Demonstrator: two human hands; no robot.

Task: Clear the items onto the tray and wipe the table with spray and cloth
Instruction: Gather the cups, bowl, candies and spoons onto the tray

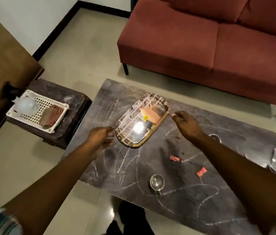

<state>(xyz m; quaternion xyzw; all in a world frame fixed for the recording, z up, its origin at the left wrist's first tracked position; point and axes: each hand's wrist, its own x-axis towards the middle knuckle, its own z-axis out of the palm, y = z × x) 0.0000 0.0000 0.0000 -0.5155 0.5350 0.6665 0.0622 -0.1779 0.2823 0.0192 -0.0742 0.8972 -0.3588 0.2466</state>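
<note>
The task looks barely begun. The shiny oval metal tray (142,123) sits on the dark marble bench (176,167), carrying only a pale orange piece I cannot identify. Both hands are spread and empty — the left hand (98,139) just beside the tray's near end, the right hand (185,123) near its far side. Still to clear: two small steel bowls (157,181), two red wrappers (175,158) and a clear glass item at the right edge. Chalk scribbles cover the bench, unwiped. The clear spray bottle (25,104) and folded reddish cloth (51,115) wait in a white plastic basket (61,117) on the side stool.
</note>
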